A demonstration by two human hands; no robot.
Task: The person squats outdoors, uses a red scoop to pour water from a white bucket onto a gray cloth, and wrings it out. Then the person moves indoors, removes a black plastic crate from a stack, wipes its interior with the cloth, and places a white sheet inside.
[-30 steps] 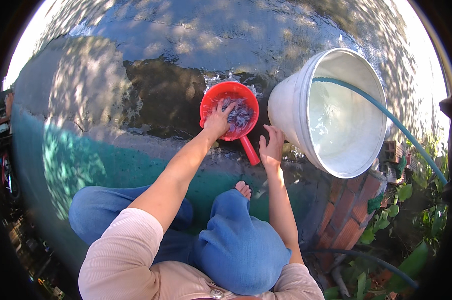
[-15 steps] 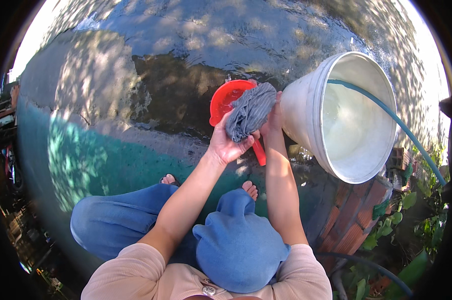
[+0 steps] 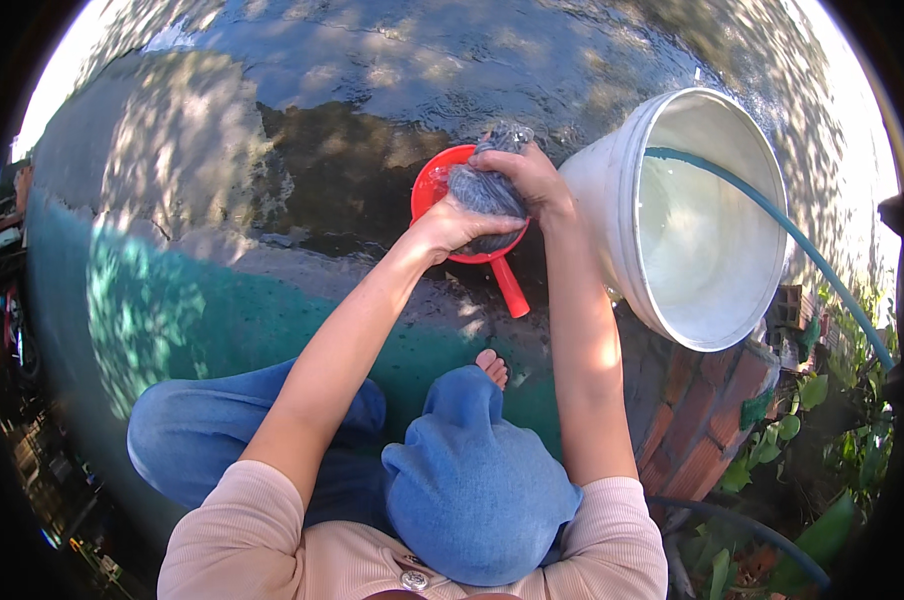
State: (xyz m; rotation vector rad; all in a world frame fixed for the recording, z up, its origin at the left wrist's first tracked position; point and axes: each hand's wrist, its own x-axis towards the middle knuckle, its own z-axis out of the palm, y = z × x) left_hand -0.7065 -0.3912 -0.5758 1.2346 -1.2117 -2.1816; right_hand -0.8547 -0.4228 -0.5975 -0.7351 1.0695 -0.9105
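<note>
A bunched, wet grey cloth (image 3: 482,190) is gripped by both my hands over a red dipper (image 3: 425,190). My left hand (image 3: 459,222) clasps its near end, thumb laid across it. My right hand (image 3: 528,175) wraps round the far end, fingers curled over it. Part of the cloth sits down inside the dipper's bowl, and how deep is hidden. The dipper's handle points toward me, untouched by either hand. Just right of my right hand stands a large whitish bucket (image 3: 627,215) with cloudy water in it.
A green hose (image 3: 772,210) runs over the bucket's rim into it. Red bricks (image 3: 707,420) and leafy plants (image 3: 787,430) lie at the right. Wet concrete ground (image 3: 332,170) spreads beyond the dipper, with a green-painted strip (image 3: 202,310) nearer me. My bent knees in blue trousers (image 3: 482,480) are below.
The cloth has gone from held up above the dipper to pressed down into it, bunched tighter. My right hand has come over the cloth's far end.
</note>
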